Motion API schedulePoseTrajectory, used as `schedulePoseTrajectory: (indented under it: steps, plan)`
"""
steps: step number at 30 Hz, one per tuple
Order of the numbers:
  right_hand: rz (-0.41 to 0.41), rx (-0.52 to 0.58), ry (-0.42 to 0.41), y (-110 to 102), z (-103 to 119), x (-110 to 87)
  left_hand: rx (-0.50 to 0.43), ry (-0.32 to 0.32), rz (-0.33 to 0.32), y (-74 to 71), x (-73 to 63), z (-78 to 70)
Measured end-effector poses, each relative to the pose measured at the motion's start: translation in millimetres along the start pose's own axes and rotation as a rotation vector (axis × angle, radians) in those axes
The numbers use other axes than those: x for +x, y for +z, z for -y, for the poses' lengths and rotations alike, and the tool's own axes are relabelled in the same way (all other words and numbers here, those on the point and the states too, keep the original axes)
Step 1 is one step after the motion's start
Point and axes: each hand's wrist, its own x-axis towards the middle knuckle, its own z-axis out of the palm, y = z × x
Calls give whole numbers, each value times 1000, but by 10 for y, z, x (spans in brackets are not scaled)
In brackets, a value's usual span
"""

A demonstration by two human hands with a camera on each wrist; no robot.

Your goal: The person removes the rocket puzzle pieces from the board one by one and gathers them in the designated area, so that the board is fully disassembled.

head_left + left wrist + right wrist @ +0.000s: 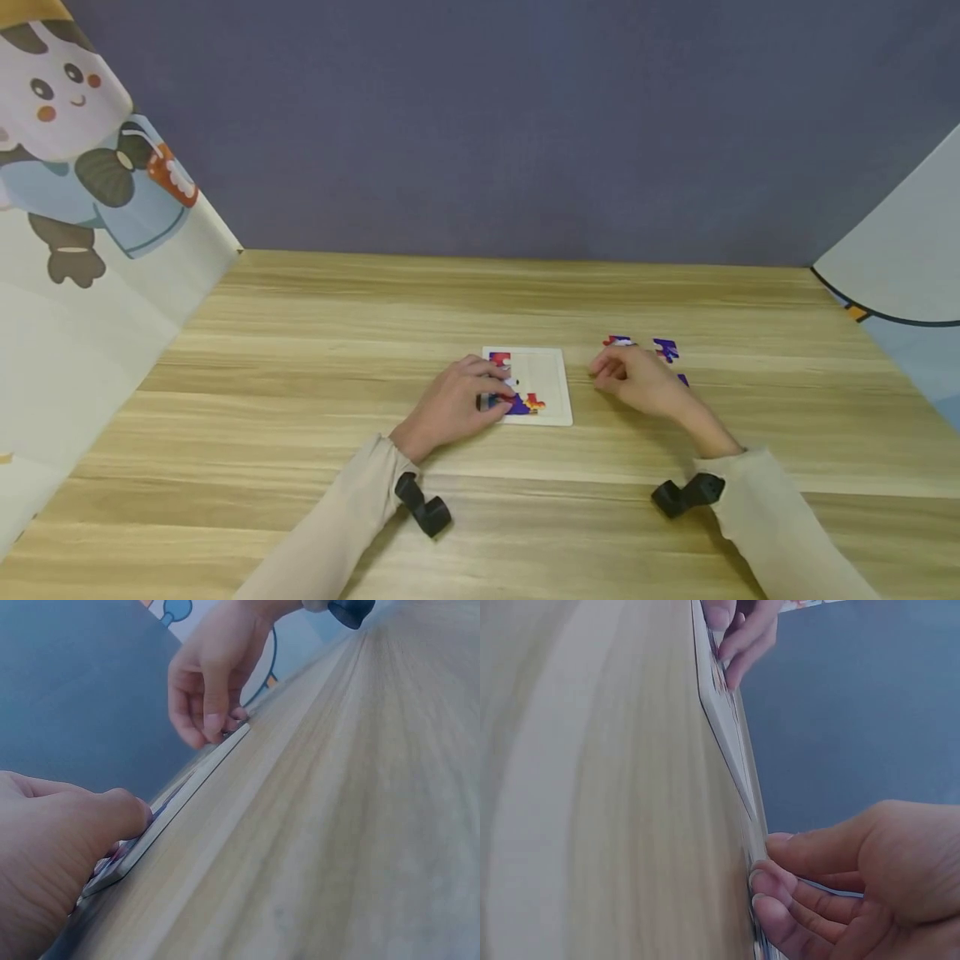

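Observation:
A white square puzzle tray lies on the table, its left part filled with purple, red and yellow jigsaw pieces. My left hand rests over the tray's left side with bent, spread fingers touching the pieces. In the left wrist view its thumb lies along the tray edge. Just right of the tray, my right hand hovers low with loosely curled fingers. The right wrist view shows a gap between thumb and fingers, with nothing visible in it.
Loose puzzle pieces lie around the right hand: one beyond the fingers, a purple one behind the knuckles, another partly hidden by the hand. A dark blue panel stands along the back of the wooden table.

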Motion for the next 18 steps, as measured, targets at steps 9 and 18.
schedulePoseTrajectory:
  steps: [9,18]
  plan:
    - [36,54,-19,88,104,20,6,-3,8,5,-3,3]
    - [61,58,-31,167,201,65,11,13,-7,12,5,-6]
